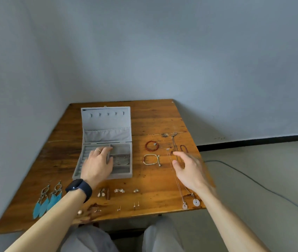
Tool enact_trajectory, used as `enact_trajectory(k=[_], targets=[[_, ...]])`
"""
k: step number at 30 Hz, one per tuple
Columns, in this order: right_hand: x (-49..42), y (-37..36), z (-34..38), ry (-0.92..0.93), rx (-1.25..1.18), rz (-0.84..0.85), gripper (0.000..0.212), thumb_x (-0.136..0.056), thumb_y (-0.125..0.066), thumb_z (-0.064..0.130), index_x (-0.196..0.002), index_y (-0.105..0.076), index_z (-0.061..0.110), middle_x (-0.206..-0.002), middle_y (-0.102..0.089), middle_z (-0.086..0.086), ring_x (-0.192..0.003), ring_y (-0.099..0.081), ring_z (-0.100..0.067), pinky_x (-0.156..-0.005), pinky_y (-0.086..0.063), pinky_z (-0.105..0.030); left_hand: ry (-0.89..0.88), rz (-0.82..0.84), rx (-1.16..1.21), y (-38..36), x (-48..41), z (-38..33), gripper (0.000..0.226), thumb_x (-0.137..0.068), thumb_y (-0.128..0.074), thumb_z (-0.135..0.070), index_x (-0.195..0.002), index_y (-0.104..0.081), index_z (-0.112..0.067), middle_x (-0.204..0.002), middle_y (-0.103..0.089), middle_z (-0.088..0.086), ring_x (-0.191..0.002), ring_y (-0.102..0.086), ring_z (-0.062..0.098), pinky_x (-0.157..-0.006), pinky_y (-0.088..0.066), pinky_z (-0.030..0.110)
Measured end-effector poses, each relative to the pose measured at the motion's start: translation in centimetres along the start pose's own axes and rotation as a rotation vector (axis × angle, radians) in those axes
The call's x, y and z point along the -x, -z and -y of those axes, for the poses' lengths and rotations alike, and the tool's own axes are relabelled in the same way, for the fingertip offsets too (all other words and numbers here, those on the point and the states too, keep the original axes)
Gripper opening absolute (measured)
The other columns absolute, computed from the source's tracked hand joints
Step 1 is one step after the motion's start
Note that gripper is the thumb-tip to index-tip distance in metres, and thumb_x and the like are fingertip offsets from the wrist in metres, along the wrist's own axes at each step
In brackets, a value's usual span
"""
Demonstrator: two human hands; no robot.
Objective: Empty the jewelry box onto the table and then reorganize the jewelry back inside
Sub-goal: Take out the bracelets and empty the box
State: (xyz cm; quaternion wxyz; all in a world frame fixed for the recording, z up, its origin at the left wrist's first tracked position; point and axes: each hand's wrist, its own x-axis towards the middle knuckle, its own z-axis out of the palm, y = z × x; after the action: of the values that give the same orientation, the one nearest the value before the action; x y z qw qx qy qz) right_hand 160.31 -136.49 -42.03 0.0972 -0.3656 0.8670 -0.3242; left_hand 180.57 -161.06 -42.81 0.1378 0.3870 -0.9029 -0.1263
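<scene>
The grey jewelry box (106,139) stands open on the wooden table (155,117), its lid upright. My left hand (97,164) rests on the box's tray, its fingers over the central divider; a thin chain lies in a compartment just to its right. My right hand (190,170), blurred, hovers with relaxed, spread fingers over long necklaces (176,179) near the table's right edge and holds nothing. A red bead bracelet (151,145) and a pale green bracelet (151,159) lie between box and necklaces.
Blue feather earrings (47,199) lie at the front left. Several small earrings and studs (119,190) are spread along the front edge. Walls close in behind and to the left. A cable (253,180) runs over the floor on the right. My knees show below the table.
</scene>
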Motion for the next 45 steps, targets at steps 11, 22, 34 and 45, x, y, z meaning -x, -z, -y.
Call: enact_trajectory(k=[11, 22, 34, 45], targets=[[-3.3, -7.4, 9.6, 0.269, 0.132, 0.115, 0.031, -0.097, -0.056, 0.034, -0.127, -0.063, 0.029, -0.126, -0.06, 0.009, -0.118, -0.05, -0.014, -0.098, -0.044, -0.03, 0.032, 0.2, -0.107, -0.6, 1.2, 6.2, 0.054, -0.107, -0.016, -0.043, -0.159, -0.005, -0.035, -0.167, -0.001, -0.012, -0.153, 0.001, 0.01, -0.124, -0.001, 0.046], [-7.5, -13.2, 15.6, 0.238, 0.371, 0.151, 0.019, -0.095, -0.058, 0.042, -0.103, -0.074, 0.035, -0.108, -0.069, 0.007, -0.106, -0.059, -0.021, -0.076, -0.054, -0.031, 0.027, 0.189, -0.094, -1.0, 1.1, 6.8, 0.054, -0.107, -0.014, -0.043, -0.16, -0.003, -0.034, -0.167, 0.002, -0.01, -0.154, 0.004, 0.011, -0.124, -0.002, 0.048], [-8.3, -13.9, 16.8, 0.214, 0.507, 0.21, 0.022, -0.093, -0.058, 0.034, -0.107, -0.075, 0.035, -0.111, -0.072, 0.001, -0.105, -0.065, -0.025, -0.075, -0.053, -0.03, 0.024, 0.154, -0.074, -1.4, 1.0, 7.2, 0.055, -0.106, -0.015, -0.043, -0.16, -0.008, -0.033, -0.168, -0.002, -0.009, -0.154, 0.002, 0.013, -0.123, -0.006, 0.051], [-8.6, -13.2, 15.0, 0.321, 0.471, 0.333, 0.017, -0.1, -0.044, 0.019, -0.099, -0.059, 0.028, -0.11, -0.054, 0.005, -0.106, -0.055, -0.017, -0.084, -0.045, -0.031, 0.034, 0.15, -0.076, -1.4, 1.1, 7.2, 0.055, -0.106, -0.018, -0.042, -0.16, -0.009, -0.033, -0.168, -0.002, -0.008, -0.154, 0.001, 0.013, -0.122, -0.008, 0.052]])
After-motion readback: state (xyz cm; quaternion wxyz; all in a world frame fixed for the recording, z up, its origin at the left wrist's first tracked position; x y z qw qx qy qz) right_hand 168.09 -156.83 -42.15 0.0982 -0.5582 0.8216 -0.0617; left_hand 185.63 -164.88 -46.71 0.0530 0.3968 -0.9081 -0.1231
